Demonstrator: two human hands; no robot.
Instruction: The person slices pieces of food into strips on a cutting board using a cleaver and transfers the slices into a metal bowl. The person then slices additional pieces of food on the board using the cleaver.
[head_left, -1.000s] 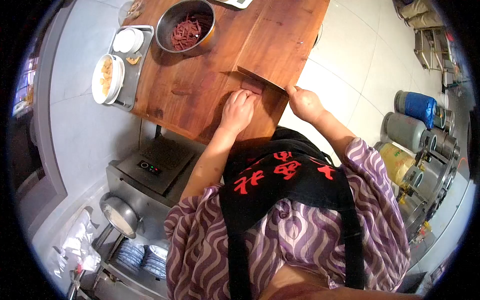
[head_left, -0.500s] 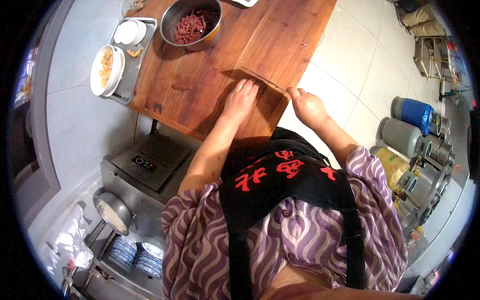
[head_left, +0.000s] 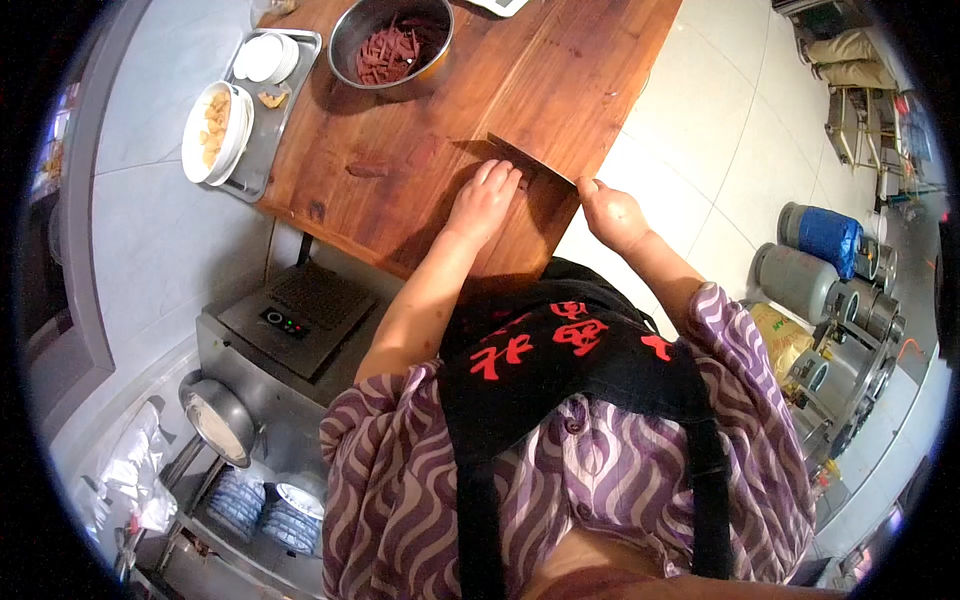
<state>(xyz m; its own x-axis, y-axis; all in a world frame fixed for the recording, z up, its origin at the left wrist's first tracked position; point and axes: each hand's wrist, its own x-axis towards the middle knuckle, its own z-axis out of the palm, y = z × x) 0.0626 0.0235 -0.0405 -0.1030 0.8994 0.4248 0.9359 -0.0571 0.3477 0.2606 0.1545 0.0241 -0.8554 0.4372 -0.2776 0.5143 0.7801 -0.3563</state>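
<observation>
My right hand (head_left: 612, 214) is closed around the handle end of a kitchen knife (head_left: 532, 160) at the table's right edge. The blade reaches left across the wooden table, thin side toward me. Just below it, my left hand (head_left: 482, 205) presses down with fingers bent and together. A bit of dark red food (head_left: 523, 184) shows beside those fingertips; most of it is hidden by the hand and its shadow. Farther up the table stands a metal bowl (head_left: 341, 62) holding dark red strips of food (head_left: 388, 55). A flat dark red piece (head_left: 368, 170) lies to the left.
The wooden table (head_left: 560, 60) ends just right of my right hand. At its left, a metal tray (head_left: 268, 130) carries white plates (head_left: 265, 58) and a dish of yellow-orange chunks (head_left: 213, 125). Gas cylinders (head_left: 795, 270) stand on the floor at right. Stacked bowls (head_left: 292, 520) are lower left.
The knife blade has tilted slightly, its far end a little higher and farther from my left fingers. Both hands stay in nearly the same place. The whole view has shifted slightly.
</observation>
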